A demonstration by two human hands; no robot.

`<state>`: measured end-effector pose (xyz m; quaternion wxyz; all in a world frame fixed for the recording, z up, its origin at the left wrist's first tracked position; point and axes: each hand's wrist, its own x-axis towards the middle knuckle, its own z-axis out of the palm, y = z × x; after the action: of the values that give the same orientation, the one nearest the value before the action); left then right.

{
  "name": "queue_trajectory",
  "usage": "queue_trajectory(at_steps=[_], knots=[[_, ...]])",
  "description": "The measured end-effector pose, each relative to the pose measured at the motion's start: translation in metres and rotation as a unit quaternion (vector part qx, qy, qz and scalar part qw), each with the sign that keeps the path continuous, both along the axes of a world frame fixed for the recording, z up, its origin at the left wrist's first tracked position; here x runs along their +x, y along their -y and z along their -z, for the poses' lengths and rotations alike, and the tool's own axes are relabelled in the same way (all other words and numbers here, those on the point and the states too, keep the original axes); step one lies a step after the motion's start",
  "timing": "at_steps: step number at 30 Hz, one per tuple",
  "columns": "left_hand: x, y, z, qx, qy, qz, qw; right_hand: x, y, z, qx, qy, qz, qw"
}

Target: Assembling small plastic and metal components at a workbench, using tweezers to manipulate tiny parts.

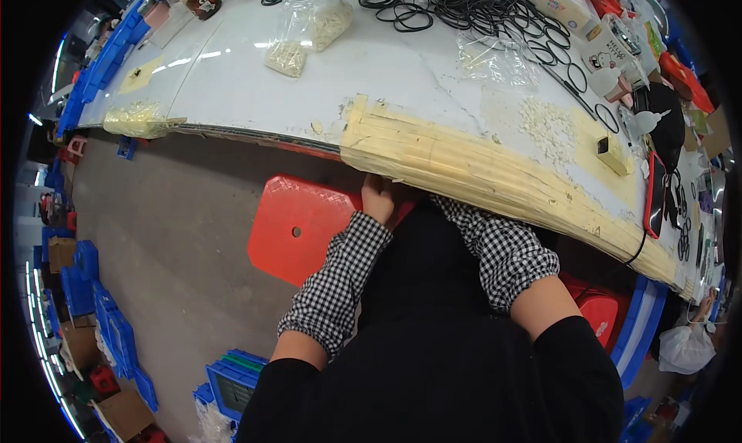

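My left hand (pixel 377 197) reaches under the front edge of the white table (pixel 386 72), right beside the red plastic stool (pixel 297 227). Its fingertips are hidden beneath the edge, which is wrapped in yellowish tape (pixel 464 165), so I cannot tell whether it holds anything. My right forearm, in a checked sleeve (pixel 502 250), also goes under the table, and that hand is out of sight. A dark garment over my lap lies between my two arms.
On the table lie several black rubber rings (pixel 464 6), clear bags of small pale parts (pixel 313 26), a loose pile of white parts (pixel 549 126) and a small yellow block (pixel 612 154). Blue crates (pixel 116 335) and cardboard boxes stand on the grey floor at left.
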<state>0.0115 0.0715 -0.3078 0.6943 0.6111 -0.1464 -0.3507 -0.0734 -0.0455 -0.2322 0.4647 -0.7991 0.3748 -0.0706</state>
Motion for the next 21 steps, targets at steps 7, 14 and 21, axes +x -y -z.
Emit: queue_trajectory(at_steps=[7,14,21], knots=[[0.035,0.081,0.008,0.231,0.209,0.009,0.95,-0.057,-0.006,-0.018,-0.093,0.015,-0.039,0.995],[0.05,0.108,0.016,0.332,0.285,0.03,0.899,-0.108,-0.009,-0.035,-0.136,0.01,-0.06,0.989],[0.058,0.116,0.012,0.356,0.322,0.052,0.875,-0.133,-0.008,-0.041,-0.154,0.008,-0.069,0.986]])
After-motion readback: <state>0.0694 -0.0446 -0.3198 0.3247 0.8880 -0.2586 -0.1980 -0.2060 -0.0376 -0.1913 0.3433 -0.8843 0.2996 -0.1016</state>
